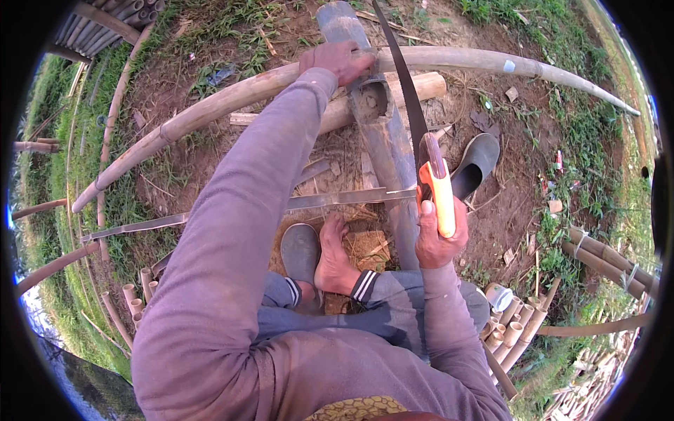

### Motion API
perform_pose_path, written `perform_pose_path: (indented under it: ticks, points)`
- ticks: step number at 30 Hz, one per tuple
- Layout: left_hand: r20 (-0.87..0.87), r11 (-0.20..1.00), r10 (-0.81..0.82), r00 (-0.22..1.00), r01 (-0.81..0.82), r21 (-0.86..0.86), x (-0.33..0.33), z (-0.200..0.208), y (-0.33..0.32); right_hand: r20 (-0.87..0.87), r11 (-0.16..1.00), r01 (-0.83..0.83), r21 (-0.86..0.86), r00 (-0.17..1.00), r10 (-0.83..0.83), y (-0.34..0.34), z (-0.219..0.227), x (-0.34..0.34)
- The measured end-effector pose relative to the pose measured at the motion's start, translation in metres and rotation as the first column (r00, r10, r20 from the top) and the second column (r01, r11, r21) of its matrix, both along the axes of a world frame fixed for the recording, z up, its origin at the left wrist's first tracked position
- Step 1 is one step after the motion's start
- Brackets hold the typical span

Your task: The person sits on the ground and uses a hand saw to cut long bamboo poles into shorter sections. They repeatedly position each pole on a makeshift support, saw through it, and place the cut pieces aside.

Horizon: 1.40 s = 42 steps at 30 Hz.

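1. The long bamboo pole (449, 58) lies crosswise in the upper part of the view, over a thick grey log (394, 168) with an open hollow.
2. The left hand (338, 62) rests on the pole above the log, its fingers curled over it.
3. The right hand (442, 238) grips the saw (441, 196) by its orange handle, fingers wrapped closed around it; the dark blade crosses the pole in view, but whether they touch cannot be told.
4. A shorter pole (428, 85) lies just beyond the hollow.
5. Nearer the person are a bare foot (338, 259) and a grey shoe (300, 249).
6. Cut bamboo pieces (518, 326) stand at the lower right.
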<state>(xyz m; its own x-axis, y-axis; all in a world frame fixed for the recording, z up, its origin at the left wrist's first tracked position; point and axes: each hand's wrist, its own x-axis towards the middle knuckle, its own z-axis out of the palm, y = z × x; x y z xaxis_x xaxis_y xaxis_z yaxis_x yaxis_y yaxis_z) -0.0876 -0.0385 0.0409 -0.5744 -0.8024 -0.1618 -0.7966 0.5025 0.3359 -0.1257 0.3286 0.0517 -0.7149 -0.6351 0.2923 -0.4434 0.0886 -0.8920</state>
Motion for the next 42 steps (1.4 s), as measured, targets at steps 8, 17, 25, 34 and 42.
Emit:
perform_pose_path:
  ticks: [8,17,25,34,42]
  points:
    - [0.027,0.999,0.038,0.999,-0.038,0.011,-0.007,0.004,-0.004,0.007,0.999,-0.047,-0.016,0.999,0.047,-0.012,-0.007,-0.005]
    - [0.042,0.999,0.032,0.999,-0.031,-0.012,-0.007,0.005,-0.005,0.192,0.995,-0.053,-0.082,0.979,0.068,-0.013,-0.028,-0.007]
    - [0.070,0.997,0.012,0.997,-0.007,-0.082,-0.011,-0.005,-0.011,0.064,0.998,-0.058,-0.012,0.996,0.058,-0.034,-0.033,-0.017]
    - [0.113,0.996,-0.012,0.994,0.022,-0.089,-0.012,-0.001,-0.010,0.184,0.997,-0.031,0.075,0.983,0.017,-0.036,-0.024,-0.022]
    - [0.138,0.998,-0.004,0.990,0.013,-0.067,-0.010,0.005,-0.010,0.228,0.999,-0.026,-0.031,0.973,0.032,-0.021,-0.022,-0.011]
